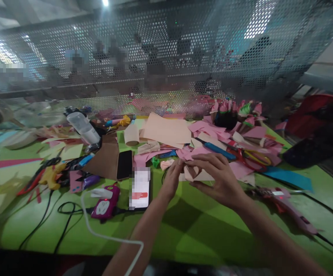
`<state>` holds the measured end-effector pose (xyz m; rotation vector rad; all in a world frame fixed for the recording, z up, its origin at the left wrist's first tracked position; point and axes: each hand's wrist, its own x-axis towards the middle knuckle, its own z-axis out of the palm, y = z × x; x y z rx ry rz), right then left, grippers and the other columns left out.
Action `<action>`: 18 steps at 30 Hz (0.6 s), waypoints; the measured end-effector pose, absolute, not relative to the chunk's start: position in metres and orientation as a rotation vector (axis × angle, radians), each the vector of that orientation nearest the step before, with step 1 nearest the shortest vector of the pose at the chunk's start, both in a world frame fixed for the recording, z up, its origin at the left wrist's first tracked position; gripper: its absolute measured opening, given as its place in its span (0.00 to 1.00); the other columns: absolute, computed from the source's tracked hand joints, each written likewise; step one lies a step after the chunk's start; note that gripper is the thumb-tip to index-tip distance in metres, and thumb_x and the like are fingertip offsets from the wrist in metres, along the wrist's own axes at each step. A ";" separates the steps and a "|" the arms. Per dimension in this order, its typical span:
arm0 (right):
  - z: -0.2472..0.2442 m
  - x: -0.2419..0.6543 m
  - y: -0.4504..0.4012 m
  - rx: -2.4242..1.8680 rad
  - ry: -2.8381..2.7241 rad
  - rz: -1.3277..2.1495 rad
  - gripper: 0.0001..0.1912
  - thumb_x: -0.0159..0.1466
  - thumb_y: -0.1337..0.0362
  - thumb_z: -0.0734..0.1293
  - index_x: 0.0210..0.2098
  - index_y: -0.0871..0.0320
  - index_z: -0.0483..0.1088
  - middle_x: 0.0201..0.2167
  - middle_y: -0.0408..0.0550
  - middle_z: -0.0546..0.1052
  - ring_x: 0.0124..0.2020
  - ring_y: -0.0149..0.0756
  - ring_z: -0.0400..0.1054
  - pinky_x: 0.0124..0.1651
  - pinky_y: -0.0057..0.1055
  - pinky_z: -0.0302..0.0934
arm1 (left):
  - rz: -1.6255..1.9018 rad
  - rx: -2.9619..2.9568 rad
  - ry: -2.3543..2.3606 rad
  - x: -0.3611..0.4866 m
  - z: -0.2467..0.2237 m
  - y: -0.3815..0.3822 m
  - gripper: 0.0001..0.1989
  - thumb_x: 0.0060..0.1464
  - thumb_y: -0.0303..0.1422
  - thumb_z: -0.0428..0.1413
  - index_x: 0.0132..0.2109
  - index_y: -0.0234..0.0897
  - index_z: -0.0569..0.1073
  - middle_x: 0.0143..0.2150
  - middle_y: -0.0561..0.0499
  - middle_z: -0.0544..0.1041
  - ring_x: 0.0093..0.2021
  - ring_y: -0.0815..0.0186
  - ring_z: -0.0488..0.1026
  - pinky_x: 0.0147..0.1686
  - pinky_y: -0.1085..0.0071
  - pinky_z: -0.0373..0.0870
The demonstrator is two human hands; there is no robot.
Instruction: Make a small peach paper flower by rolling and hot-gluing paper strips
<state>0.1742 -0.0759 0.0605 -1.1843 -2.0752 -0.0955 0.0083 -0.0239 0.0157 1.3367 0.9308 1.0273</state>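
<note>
Both hands are close together near the middle of the green table, around a small folded piece of pale pink sheet material (pixel 190 173); whether it is paper or foam I cannot tell. My left hand (pixel 170 180) pinches its left edge with the fingers closed. On the other side my right hand (pixel 220 178) curves over it, thumb below and fingers above, gripping its right side. Just left of my left hand lie a crumpled pale pink piece (pixel 167 164) and a small green piece (pixel 155 162). Pink scraps (pixel 185 153) lie right behind the fingers.
A pink glue gun (pixel 294 212) rests at right with its cord trailing. Scissors (pixel 249 159) and a blue cutter (pixel 218 150) lie behind. At left are two phones (pixel 125 165), a magenta power bank (pixel 106 203), cables and a bottle (pixel 83 128). A perforated metal screen (pixel 166 50) bounds the back.
</note>
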 end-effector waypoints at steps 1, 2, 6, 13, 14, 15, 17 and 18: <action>0.061 0.175 -0.076 -1.206 -2.080 -0.122 0.19 0.62 0.60 0.70 0.53 0.52 0.70 0.54 0.54 0.75 0.54 0.51 0.66 0.53 0.47 0.58 | 1.034 1.342 0.927 0.008 0.015 -0.023 0.22 0.61 0.51 0.49 0.46 0.39 0.75 0.51 0.47 0.77 0.52 0.60 0.70 0.57 0.63 0.65; 0.061 0.175 -0.076 -1.233 -2.093 -0.147 0.19 0.61 0.60 0.70 0.52 0.53 0.70 0.56 0.55 0.74 0.55 0.52 0.64 0.53 0.48 0.57 | 1.039 1.348 0.923 0.007 0.015 -0.023 0.22 0.61 0.51 0.49 0.47 0.38 0.75 0.51 0.47 0.77 0.53 0.60 0.70 0.58 0.63 0.64; 0.057 0.172 -0.074 -1.313 -2.177 -0.205 0.19 0.61 0.56 0.70 0.50 0.56 0.71 0.61 0.58 0.69 0.57 0.54 0.62 0.54 0.49 0.56 | 1.043 1.378 0.898 0.007 0.018 -0.024 0.23 0.61 0.51 0.49 0.46 0.38 0.76 0.50 0.46 0.77 0.53 0.60 0.70 0.59 0.63 0.63; 0.048 0.166 -0.070 -1.301 -2.168 -0.222 0.12 0.65 0.58 0.67 0.46 0.55 0.73 0.60 0.55 0.71 0.55 0.49 0.65 0.52 0.45 0.59 | 1.026 1.251 0.847 0.011 0.010 -0.022 0.26 0.57 0.53 0.52 0.49 0.36 0.77 0.51 0.45 0.77 0.53 0.57 0.70 0.58 0.62 0.62; 0.047 0.165 -0.069 -1.283 -2.149 -0.248 0.09 0.66 0.59 0.66 0.44 0.55 0.74 0.58 0.54 0.73 0.54 0.48 0.65 0.51 0.44 0.59 | 1.024 1.235 0.836 0.012 0.007 -0.021 0.27 0.57 0.54 0.52 0.49 0.36 0.77 0.51 0.45 0.78 0.53 0.57 0.70 0.57 0.62 0.63; 0.047 0.165 -0.068 -1.261 -2.118 -0.279 0.08 0.67 0.61 0.66 0.43 0.55 0.74 0.56 0.53 0.75 0.53 0.47 0.66 0.51 0.43 0.59 | 1.023 1.223 0.834 0.013 0.004 -0.019 0.28 0.57 0.55 0.51 0.49 0.37 0.77 0.50 0.45 0.78 0.51 0.58 0.71 0.55 0.63 0.64; 0.048 0.167 -0.068 -1.218 -2.025 -0.328 0.07 0.68 0.64 0.64 0.40 0.54 0.75 0.51 0.51 0.78 0.50 0.44 0.68 0.50 0.42 0.59 | 1.039 1.188 0.853 0.013 -0.002 -0.014 0.28 0.56 0.56 0.51 0.48 0.37 0.77 0.47 0.46 0.79 0.47 0.59 0.72 0.51 0.64 0.65; 0.051 0.169 -0.069 -1.201 -1.974 -0.337 0.06 0.68 0.65 0.65 0.39 0.54 0.75 0.49 0.50 0.79 0.49 0.44 0.68 0.49 0.41 0.60 | 1.043 1.157 0.854 0.012 -0.003 -0.011 0.28 0.55 0.56 0.52 0.47 0.36 0.77 0.45 0.46 0.80 0.46 0.59 0.73 0.50 0.64 0.66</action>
